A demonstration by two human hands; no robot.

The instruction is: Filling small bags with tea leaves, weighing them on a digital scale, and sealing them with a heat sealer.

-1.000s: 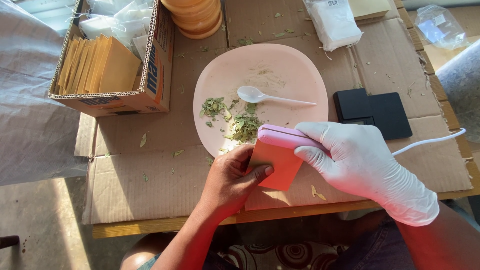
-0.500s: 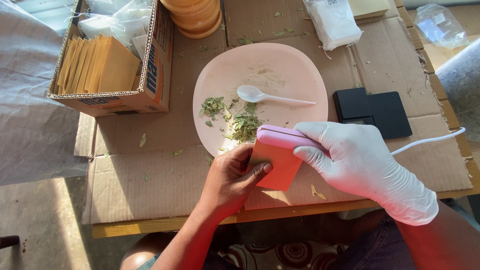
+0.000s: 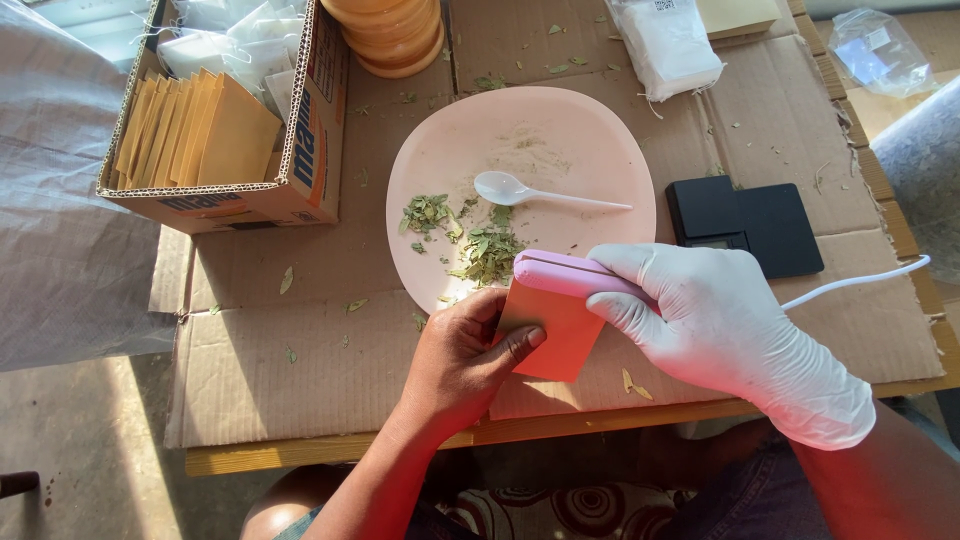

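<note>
"What do your hands hold?"

"My bare left hand (image 3: 465, 365) pinches a small orange paper pouch (image 3: 552, 330) just by the round pink plate (image 3: 440, 170). My white-gloved right hand (image 3: 715, 320) curls its fingers (image 3: 625, 312) tight around a pink plastic sealer bar (image 3: 565, 274) on the pouch's top."

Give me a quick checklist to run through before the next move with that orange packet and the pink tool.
1. Left hand grips the orange packet: ok, thumb across its face.
2. Gloved right hand holds the pink tool: ok.
3. Tool sits along the packet's top edge: ok, it covers that edge.
4. Tool's white cord free of snags: cannot tell, it runs out of view.
5. Packet's contents: cannot tell, nothing shows inside.
6. Spoon and leaf bits on the plate, apart from the tool: ok.
</note>
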